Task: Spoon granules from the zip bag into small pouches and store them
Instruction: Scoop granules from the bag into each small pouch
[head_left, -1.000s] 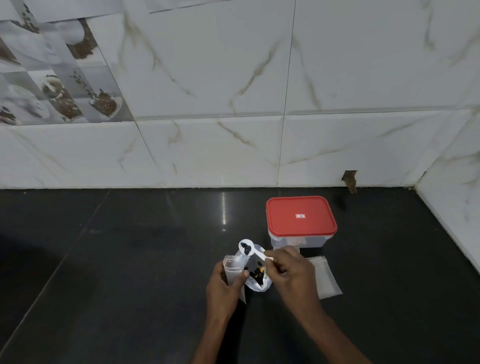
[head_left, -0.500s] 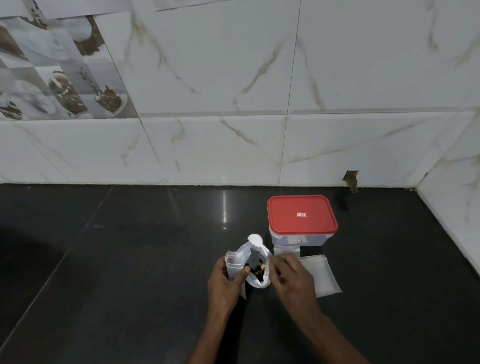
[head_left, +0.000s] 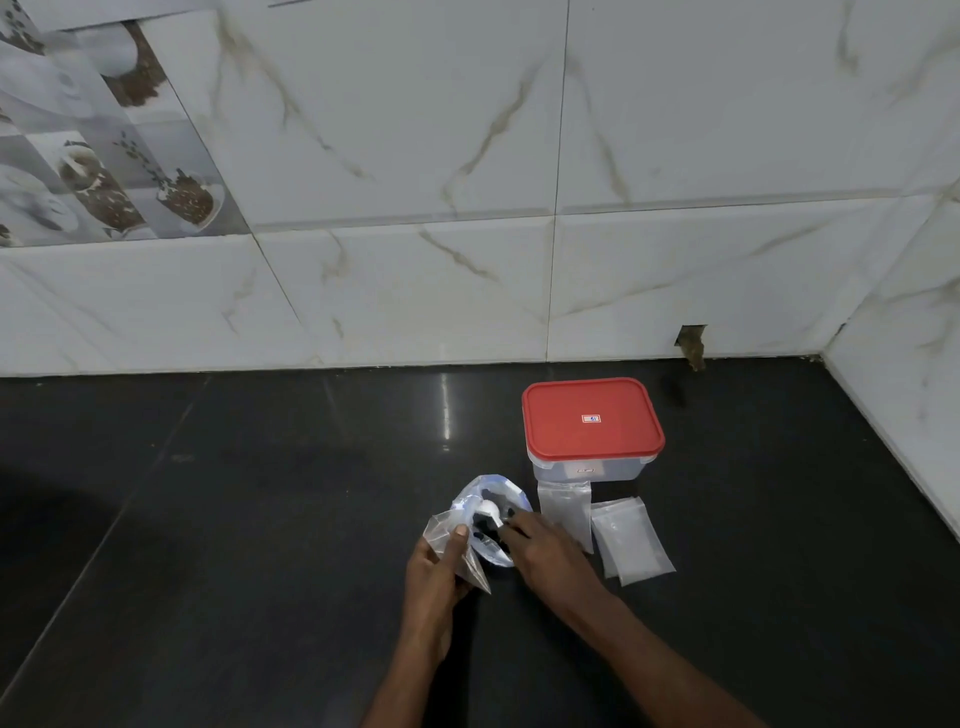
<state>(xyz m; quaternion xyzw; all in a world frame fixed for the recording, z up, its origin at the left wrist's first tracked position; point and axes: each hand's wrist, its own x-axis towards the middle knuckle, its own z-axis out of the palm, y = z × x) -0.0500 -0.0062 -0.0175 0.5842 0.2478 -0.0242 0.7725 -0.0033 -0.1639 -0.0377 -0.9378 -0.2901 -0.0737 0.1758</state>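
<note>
An open clear zip bag (head_left: 496, 493) with dark granules inside stands on the black counter near its front. My left hand (head_left: 434, 569) pinches a small clear pouch (head_left: 451, 535) against the bag's left side. My right hand (head_left: 548, 556) grips the handle of a white spoon (head_left: 487, 512), whose bowl is down inside the bag's mouth. A clear storage box with a red lid (head_left: 592, 421) sits just behind and to the right, lid on. Empty pouches (head_left: 631, 540) lie flat beside my right hand, and one pouch (head_left: 565, 512) leans in front of the box.
The black counter (head_left: 260, 493) stretches wide to the left. A white marble-tiled wall (head_left: 415, 234) runs along the back, and a side wall (head_left: 914, 389) closes the right corner. A chipped hole (head_left: 692, 345) shows at the wall's base behind the box.
The spoon, held up with granules above the bag a second ago, has tipped and gone down into the bag's mouth. My left hand still holds the small pouch.
</note>
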